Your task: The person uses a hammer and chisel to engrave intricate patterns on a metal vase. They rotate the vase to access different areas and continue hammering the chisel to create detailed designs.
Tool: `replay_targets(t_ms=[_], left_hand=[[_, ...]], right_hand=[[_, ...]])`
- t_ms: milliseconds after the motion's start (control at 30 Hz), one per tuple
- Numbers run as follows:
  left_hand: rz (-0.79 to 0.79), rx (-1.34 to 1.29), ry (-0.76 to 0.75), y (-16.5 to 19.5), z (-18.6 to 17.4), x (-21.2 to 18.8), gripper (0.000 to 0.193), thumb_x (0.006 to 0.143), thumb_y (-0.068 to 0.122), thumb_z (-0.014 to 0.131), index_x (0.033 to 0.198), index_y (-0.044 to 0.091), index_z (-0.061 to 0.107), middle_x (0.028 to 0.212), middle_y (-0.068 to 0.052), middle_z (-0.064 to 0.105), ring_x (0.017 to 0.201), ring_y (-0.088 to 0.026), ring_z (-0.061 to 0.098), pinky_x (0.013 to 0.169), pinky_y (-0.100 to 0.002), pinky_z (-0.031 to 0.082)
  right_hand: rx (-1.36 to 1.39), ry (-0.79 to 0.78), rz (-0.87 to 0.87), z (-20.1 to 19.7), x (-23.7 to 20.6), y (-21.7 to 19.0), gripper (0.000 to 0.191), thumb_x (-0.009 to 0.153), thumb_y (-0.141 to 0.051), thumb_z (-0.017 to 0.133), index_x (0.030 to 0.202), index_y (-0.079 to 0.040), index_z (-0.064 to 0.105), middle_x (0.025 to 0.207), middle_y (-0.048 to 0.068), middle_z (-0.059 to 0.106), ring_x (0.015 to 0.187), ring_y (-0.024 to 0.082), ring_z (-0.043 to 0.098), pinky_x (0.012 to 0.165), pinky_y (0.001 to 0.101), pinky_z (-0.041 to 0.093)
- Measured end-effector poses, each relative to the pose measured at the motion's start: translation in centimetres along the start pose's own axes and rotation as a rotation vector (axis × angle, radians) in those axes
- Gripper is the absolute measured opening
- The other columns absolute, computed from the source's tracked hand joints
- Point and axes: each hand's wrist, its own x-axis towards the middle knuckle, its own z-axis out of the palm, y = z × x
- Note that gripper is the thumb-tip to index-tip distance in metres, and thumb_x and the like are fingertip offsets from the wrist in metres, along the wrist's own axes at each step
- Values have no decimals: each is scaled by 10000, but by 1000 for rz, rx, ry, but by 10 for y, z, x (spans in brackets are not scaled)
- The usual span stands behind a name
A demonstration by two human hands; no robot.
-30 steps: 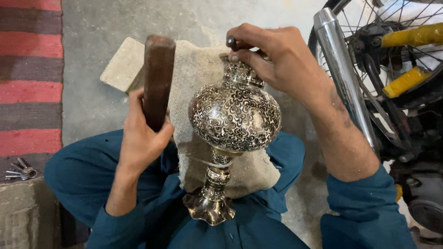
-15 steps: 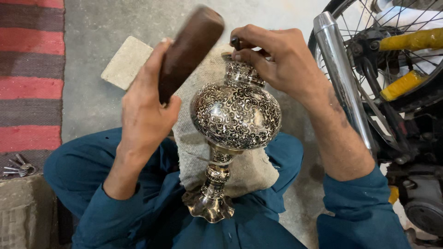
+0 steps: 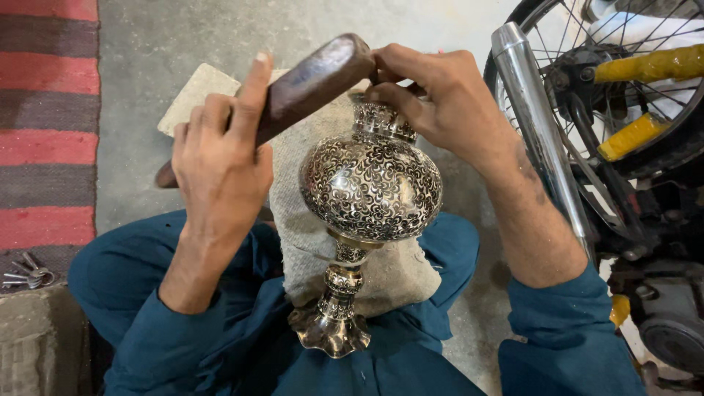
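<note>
Both hands meet at the far end of the engraved metal vase [image 3: 370, 183], which lies tilted across the person's lap. Its long axis runs from the scalloped foot [image 3: 330, 334] near the body up and away to the narrow neck [image 3: 381, 121]. The right hand [image 3: 440, 103] is the nearer one to that neck: its fingers are curled tight at the rim, pinching something small there that the pictures do not show clearly. The left hand [image 3: 220, 165] grasps a dark wooden mallet [image 3: 293, 92] about the handle, forefinger stretched along it; the mallet slants up to the right, and its head sits just above the neck, touching or nearly touching the right hand's fingertips. The left wrist is cocked, the forearm rising from the near left.

Under the vase lies a coarse grey cloth [image 3: 301, 220] spread over the teal-clad knees. Left of the person are a red-striped rug [image 3: 44, 110] and a bunch of keys [image 3: 26, 273]; to the right stand a chrome exhaust pipe [image 3: 539, 139] and a spoked wheel [image 3: 631, 81].
</note>
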Motion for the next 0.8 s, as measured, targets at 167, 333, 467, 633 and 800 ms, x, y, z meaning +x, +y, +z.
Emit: replay_targets(t_ms=[167,333,467,633,800], left_hand=[[-18,-97,10,-3,1,2,899,872,7,770,1642,212,354,1224,-118,600,1102,-342,636,954,-483,532],[-29,95,-38,-1,6,4,843,919,-19,769,1631,231,395,1111,-89,612,1040,-321,657,910,-498,518],[-32,-7,-18,0,3,4,850,906,-32,740,1623,222,361,1228,-109,609,1119,-330,647,959,-484,523],[12,171,-50,0,0,9,859,893,-52,754,1622,238,406,1079,-83,611,1018,-322,644,900,-502,507],[39,163,-43,1,0,9,879,881,-42,749,1639,219,389,1082,-73,606,1015,-305,627,922,-476,485]], right_hand=[[2,37,-56,-1,0,-1,302,1049,-68,726,1336,-20,646,1121,136,765,1016,244,784,886,349,668],[-21,43,-20,-1,0,-1,293,1003,-89,754,1279,-32,674,1076,138,773,939,239,783,831,341,672],[51,30,-22,-3,-1,0,299,1041,-74,721,1330,-41,654,1107,118,773,999,220,791,870,326,681],[21,4,17,1,-2,6,309,1026,-69,726,1330,-71,671,1022,94,788,867,195,788,830,326,675],[-32,57,-64,3,-4,10,298,1003,-110,750,1291,-82,678,1066,113,780,920,221,786,825,337,673]])
